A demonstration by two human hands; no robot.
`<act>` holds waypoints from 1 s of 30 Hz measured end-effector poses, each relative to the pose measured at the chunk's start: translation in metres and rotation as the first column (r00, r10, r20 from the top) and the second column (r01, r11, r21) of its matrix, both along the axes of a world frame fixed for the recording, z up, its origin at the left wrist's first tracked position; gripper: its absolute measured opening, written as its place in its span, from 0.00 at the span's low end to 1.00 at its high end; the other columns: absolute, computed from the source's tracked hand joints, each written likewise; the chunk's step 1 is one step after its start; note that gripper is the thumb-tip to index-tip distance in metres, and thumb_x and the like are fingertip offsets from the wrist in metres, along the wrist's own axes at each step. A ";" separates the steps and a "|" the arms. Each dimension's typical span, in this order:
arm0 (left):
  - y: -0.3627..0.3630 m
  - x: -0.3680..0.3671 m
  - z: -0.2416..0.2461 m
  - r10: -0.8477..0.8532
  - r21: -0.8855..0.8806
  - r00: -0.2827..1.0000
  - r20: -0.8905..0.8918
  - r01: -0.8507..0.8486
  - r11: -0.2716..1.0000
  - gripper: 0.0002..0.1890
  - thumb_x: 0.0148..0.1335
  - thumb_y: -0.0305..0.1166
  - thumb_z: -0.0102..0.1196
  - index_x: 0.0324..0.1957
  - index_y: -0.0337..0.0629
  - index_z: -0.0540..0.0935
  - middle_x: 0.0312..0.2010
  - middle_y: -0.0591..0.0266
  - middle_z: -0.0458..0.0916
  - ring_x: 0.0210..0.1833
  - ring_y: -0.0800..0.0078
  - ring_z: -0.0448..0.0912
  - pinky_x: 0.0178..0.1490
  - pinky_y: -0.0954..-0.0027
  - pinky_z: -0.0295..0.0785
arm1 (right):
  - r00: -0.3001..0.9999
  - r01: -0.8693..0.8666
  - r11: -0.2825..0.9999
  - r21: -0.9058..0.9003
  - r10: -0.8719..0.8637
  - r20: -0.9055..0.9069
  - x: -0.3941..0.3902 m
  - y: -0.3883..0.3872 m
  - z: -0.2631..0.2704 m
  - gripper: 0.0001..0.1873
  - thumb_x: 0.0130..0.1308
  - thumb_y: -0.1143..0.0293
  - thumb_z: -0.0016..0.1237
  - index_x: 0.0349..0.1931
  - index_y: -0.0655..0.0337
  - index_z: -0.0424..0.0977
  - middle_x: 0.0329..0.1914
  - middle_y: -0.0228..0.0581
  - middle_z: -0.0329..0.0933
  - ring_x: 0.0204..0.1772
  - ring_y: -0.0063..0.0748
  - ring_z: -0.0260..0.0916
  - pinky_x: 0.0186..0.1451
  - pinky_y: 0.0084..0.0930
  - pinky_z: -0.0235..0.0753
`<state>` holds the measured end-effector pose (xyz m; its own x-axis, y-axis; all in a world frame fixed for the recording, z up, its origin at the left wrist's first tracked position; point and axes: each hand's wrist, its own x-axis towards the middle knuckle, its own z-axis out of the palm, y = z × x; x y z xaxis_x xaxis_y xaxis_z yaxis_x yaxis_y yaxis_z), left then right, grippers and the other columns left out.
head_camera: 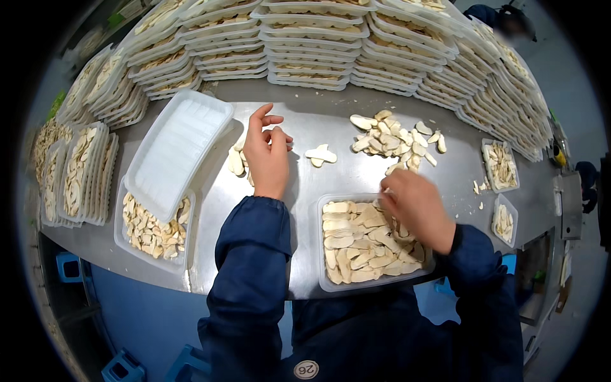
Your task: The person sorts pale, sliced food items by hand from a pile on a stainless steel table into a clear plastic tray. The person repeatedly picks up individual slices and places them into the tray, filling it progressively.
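Observation:
In front of me a clear plastic tray [322,272] holds pale slices [367,243], apparently of mushroom, laid flat in overlapping rows. My right hand [417,203], blurred, is over this tray's far right corner with its fingers bent down; whether a slice is between them is hidden. Left of the tray, my left hand [268,155] hovers above the steel table [305,114], fingers loosely curled and apart, with nothing visible in it. Partly behind that hand lie several slices [236,160]. A small cluster of slices [321,155] sits between my hands. Beyond the tray spreads a loose heap of slices [391,136].
Tall stacks of filled trays [312,47] line the table's far side. At left, an empty tray [179,148] rests tilted on a tray of loose pieces [152,229]. Two small filled trays [500,164] stand at right. Blue stools [123,366] are below. Another person [513,21] is at the upper right.

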<state>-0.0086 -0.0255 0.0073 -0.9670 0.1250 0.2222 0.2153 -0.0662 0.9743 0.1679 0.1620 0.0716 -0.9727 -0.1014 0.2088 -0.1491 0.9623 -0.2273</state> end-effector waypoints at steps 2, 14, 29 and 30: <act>-0.002 0.000 0.003 0.005 -0.014 1.000 -0.005 -0.005 1.000 0.21 0.62 0.22 0.42 0.59 0.37 0.71 0.44 0.56 0.77 0.29 0.77 0.77 0.31 0.75 0.75 | 0.990 0.138 0.989 0.044 -0.140 0.027 -0.011 0.032 -0.006 0.09 0.60 0.67 0.53 0.26 0.63 0.76 0.22 0.46 0.73 0.29 0.49 0.73 0.32 0.39 0.72; 0.000 0.000 0.005 -0.028 -0.037 0.999 0.035 0.029 0.999 0.22 0.65 0.23 0.42 0.62 0.39 0.69 0.47 0.59 0.75 0.33 0.80 0.77 0.35 0.77 0.75 | 0.945 0.298 0.948 0.112 -0.310 0.107 -0.022 0.052 -0.029 0.13 0.57 0.62 0.53 0.29 0.66 0.75 0.28 0.49 0.77 0.29 0.50 0.75 0.33 0.39 0.74; -0.002 0.000 0.004 -0.034 -0.054 0.999 -0.004 0.033 0.998 0.21 0.64 0.23 0.42 0.60 0.38 0.70 0.47 0.57 0.76 0.33 0.79 0.77 0.35 0.76 0.75 | 0.927 -0.209 0.925 -0.318 0.291 0.235 0.037 -0.056 0.014 0.15 0.57 0.74 0.54 0.43 0.66 0.66 0.35 0.47 0.66 0.38 0.50 0.69 0.41 0.36 0.72; -0.002 0.000 0.003 -0.031 -0.053 0.999 -0.004 0.031 0.998 0.21 0.64 0.23 0.42 0.60 0.38 0.70 0.47 0.57 0.76 0.33 0.79 0.77 0.35 0.76 0.75 | 0.924 -0.222 0.921 -0.319 0.303 0.231 0.036 -0.059 0.010 0.14 0.58 0.74 0.53 0.42 0.66 0.66 0.35 0.48 0.65 0.37 0.51 0.69 0.40 0.37 0.72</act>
